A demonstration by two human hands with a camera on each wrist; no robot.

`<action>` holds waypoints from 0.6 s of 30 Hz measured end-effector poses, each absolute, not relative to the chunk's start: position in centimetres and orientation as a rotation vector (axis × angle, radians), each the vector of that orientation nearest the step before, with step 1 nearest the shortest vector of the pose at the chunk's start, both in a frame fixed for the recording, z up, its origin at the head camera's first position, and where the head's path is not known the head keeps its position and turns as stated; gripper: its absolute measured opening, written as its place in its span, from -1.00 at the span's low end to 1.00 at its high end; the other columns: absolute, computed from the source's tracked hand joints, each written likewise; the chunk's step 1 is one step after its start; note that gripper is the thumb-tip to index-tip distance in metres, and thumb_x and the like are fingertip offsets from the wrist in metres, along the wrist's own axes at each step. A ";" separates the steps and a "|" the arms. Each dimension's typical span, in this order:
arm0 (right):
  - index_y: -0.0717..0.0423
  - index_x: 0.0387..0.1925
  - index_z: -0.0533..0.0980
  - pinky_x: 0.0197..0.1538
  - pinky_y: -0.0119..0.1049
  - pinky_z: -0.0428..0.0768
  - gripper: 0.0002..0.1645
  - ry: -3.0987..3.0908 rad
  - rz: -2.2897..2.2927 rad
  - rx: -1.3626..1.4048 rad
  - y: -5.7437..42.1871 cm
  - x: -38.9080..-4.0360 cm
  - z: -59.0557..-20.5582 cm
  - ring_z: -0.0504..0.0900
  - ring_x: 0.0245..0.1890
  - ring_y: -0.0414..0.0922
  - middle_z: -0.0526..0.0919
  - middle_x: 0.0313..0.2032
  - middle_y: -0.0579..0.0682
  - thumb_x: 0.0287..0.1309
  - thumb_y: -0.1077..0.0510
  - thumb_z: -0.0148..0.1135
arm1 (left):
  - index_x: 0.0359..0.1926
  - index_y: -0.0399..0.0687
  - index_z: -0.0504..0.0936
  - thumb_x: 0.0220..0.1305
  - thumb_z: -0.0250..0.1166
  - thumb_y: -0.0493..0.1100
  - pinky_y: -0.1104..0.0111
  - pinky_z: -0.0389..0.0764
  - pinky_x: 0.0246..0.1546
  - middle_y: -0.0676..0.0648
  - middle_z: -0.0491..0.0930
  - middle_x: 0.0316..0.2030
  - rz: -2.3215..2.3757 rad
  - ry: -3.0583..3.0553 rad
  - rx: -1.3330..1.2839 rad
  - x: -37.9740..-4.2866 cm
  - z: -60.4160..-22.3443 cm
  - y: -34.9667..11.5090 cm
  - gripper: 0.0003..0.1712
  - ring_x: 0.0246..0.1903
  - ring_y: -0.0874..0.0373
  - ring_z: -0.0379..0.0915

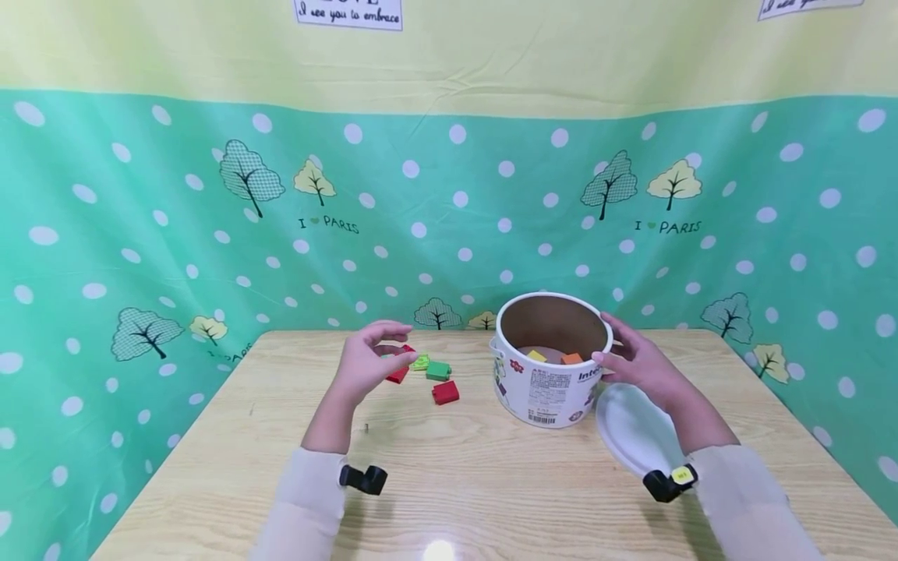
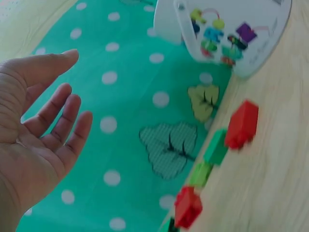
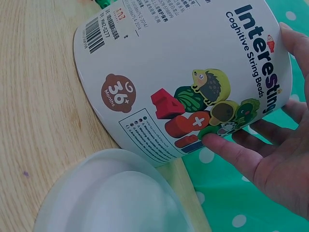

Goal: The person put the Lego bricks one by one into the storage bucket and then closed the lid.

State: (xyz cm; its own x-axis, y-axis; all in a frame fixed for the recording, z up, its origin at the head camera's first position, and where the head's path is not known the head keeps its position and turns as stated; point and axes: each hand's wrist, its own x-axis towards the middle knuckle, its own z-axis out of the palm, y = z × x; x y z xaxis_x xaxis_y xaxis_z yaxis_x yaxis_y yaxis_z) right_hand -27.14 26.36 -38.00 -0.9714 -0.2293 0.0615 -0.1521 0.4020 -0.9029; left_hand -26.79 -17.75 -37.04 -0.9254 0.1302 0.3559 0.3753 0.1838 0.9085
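Observation:
A white bucket with printed pictures stands upright at right of centre on the table. My right hand holds its right side, thumb at the rim; in the right wrist view the fingers spread round the printed wall. Inside the bucket lie a yellow block and an orange block. My left hand hovers with loosely bent fingers and holds nothing. Around it are a red block, a green block, a lime-green block and other red pieces partly hidden behind the hand.
A white lid lies on the wooden table, beside the bucket under my right forearm. A green dotted curtain hangs behind the table's far edge and along both sides.

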 end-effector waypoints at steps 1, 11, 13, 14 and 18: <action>-0.22 0.55 -0.18 0.10 0.20 0.50 0.13 2.567 -1.644 -0.355 26.4 -27.2 -38.0 0.14 0.37 0.35 -0.03 0.48 0.25 0.19 -0.15 0.32 | 0.02 -0.19 0.66 0.05 0.50 -0.29 0.32 0.68 -0.16 -0.14 0.56 -0.04 -1.819 -2.248 -0.475 -26.7 -37.3 -18.2 -0.55 -0.11 -0.03 0.57; -0.23 0.55 -0.19 0.09 0.18 0.52 0.14 2.572 -1.631 -0.335 26.5 -27.2 -37.8 0.13 0.37 0.35 -0.04 0.48 0.26 0.18 -0.17 0.32 | 0.06 -0.26 0.62 0.05 0.51 -0.25 0.38 0.65 -0.13 -0.15 0.59 -0.07 -1.805 -2.212 -0.270 -26.5 -39.7 -22.0 -0.49 -0.11 0.00 0.58; -0.21 0.55 -0.19 0.08 0.16 0.53 0.14 2.569 -1.634 -0.340 26.5 -27.2 -37.8 0.14 0.36 0.36 -0.03 0.48 0.26 0.19 -0.16 0.32 | 0.07 -0.25 0.62 0.06 0.51 -0.25 0.41 0.64 -0.12 -0.16 0.59 -0.05 -1.788 -2.230 -0.230 -26.8 -40.1 -22.6 -0.48 -0.08 0.02 0.56; -0.21 0.56 -0.19 0.08 0.16 0.53 0.14 2.565 -1.638 -0.344 26.5 -27.2 -37.8 0.14 0.36 0.35 -0.03 0.48 0.26 0.19 -0.16 0.32 | 0.08 -0.25 0.62 0.07 0.51 -0.23 0.44 0.63 -0.10 -0.17 0.58 -0.04 -1.779 -2.240 -0.219 -27.0 -40.4 -22.9 -0.48 -0.05 0.02 0.54; -0.19 0.56 -0.19 0.08 0.15 0.54 0.13 2.553 -1.647 -0.359 26.4 -27.3 -37.9 0.13 0.37 0.36 -0.04 0.48 0.26 0.20 -0.14 0.32 | 0.09 -0.23 0.61 0.08 0.50 -0.20 0.50 0.58 -0.06 -0.18 0.55 0.05 -1.743 -2.290 -0.158 -27.6 -41.3 -24.2 -0.48 0.04 -0.02 0.48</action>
State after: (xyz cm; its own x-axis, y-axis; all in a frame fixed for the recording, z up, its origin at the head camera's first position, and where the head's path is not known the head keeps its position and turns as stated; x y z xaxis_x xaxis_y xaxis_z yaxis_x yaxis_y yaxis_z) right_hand -27.29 26.41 -37.95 -0.9692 -0.2393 0.0577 -0.1512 0.3939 -0.9066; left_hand -27.59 -24.25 -41.33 -0.9607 -0.0697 0.2688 0.2406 0.2745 0.9310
